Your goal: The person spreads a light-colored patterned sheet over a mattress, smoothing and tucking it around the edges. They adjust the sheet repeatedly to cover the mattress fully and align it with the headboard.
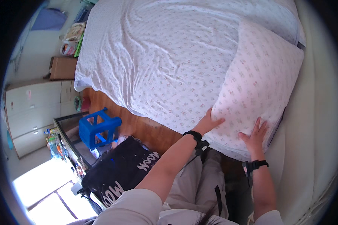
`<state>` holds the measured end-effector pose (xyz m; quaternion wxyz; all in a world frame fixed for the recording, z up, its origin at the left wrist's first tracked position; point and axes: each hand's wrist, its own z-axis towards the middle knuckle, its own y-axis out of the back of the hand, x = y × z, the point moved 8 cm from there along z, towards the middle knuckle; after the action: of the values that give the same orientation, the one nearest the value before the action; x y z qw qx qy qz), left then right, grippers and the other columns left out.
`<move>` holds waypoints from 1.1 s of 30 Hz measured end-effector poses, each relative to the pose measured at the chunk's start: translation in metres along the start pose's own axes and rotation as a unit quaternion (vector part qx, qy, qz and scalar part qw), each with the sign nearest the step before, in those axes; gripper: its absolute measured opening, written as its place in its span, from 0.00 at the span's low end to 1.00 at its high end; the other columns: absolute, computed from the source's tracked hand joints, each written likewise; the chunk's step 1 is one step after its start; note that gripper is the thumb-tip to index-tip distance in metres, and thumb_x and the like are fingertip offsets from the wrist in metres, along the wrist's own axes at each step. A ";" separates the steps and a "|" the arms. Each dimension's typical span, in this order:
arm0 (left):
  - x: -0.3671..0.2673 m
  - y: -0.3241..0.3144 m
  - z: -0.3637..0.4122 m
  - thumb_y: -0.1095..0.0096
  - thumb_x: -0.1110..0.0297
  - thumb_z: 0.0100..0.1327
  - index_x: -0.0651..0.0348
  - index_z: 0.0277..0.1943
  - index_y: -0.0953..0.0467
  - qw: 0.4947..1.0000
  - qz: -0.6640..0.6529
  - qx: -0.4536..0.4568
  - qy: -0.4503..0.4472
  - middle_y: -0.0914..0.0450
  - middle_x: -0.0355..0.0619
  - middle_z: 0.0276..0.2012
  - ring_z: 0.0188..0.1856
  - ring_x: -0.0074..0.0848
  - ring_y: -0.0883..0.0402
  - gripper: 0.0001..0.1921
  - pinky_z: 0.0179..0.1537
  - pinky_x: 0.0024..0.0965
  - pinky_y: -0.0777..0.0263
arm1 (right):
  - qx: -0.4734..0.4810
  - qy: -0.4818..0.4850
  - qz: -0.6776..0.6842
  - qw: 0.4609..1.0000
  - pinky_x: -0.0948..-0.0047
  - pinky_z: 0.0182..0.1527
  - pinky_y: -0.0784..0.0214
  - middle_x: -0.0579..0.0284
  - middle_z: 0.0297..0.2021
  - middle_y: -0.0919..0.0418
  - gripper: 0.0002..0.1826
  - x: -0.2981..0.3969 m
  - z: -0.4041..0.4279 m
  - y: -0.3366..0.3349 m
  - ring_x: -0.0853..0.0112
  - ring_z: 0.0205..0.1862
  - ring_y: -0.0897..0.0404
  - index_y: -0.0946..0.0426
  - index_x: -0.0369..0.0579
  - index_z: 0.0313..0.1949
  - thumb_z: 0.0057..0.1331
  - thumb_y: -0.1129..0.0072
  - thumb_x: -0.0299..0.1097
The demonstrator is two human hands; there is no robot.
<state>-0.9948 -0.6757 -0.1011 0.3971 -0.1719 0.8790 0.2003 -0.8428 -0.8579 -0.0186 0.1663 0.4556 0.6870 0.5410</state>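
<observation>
A pillow (pixel 257 76) in a pale pink, flower-printed case lies at the right-hand end of the bed. My left hand (pixel 207 123) is at its left edge near the front corner, thumb over the case and fingers along the side. On the pillow's near end rests my right hand (pixel 255 137), palm down with fingers spread. Neither hand is closed around anything. Beneath the pillow spreads a wrinkled fitted sheet (pixel 169 62) with a similar small floral print. Each wrist carries a black strap with a small device.
A pale wall (pixel 307 121) runs along the right side. To the left stand a blue plastic stool (pixel 88 132), a black cloth with white lettering (pixel 121 166), a cluttered desk, a waste bin (pixel 84 103) and a cardboard box (pixel 63 68). Wooden floor (pixel 146 126) shows between bed and stool.
</observation>
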 end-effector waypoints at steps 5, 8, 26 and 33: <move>0.061 0.007 -0.034 0.43 0.37 0.49 0.58 0.60 0.41 0.977 0.209 0.011 0.031 0.43 0.57 0.61 0.61 0.42 0.40 0.41 0.57 0.43 0.42 | 0.073 -0.105 0.071 0.989 0.57 0.64 0.58 0.31 0.63 0.61 0.56 -0.076 0.001 -0.053 0.43 0.64 0.55 0.66 0.40 0.65 0.49 0.36 0.49; 0.089 0.037 -0.061 0.45 0.41 0.53 0.54 0.59 0.38 0.964 0.265 -0.014 0.012 0.49 0.52 0.64 0.63 0.39 0.45 0.36 0.58 0.45 0.43 | 0.170 -0.082 0.094 0.978 0.62 0.57 0.44 0.35 0.59 0.46 0.45 -0.106 -0.002 -0.092 0.49 0.59 0.41 0.55 0.37 0.62 0.55 0.42 0.48; 0.246 0.290 -0.267 0.47 0.67 0.61 0.51 0.36 0.31 0.675 -0.662 -0.261 0.193 0.24 0.36 0.31 0.33 0.21 0.25 0.02 0.36 0.27 0.31 | 0.289 0.145 -0.082 0.943 0.65 0.52 0.38 0.44 0.49 0.29 0.23 0.231 -0.034 -0.185 0.54 0.51 0.30 0.31 0.46 0.51 0.55 0.51 0.37; 0.229 0.401 -0.319 0.46 0.66 0.61 0.51 0.33 0.31 0.611 -0.733 -0.253 0.160 0.26 0.35 0.29 0.33 0.22 0.27 0.02 0.36 0.28 0.32 | 0.298 0.180 0.069 0.935 0.63 0.48 0.36 0.46 0.41 0.24 0.17 0.345 -0.029 -0.226 0.55 0.46 0.27 0.26 0.43 0.43 0.56 0.52 0.38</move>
<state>-1.5240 -0.5187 0.0022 0.2058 -0.8815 0.4241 0.0262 -1.1471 -0.5965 -0.1192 -0.1415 0.4258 0.8019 0.3945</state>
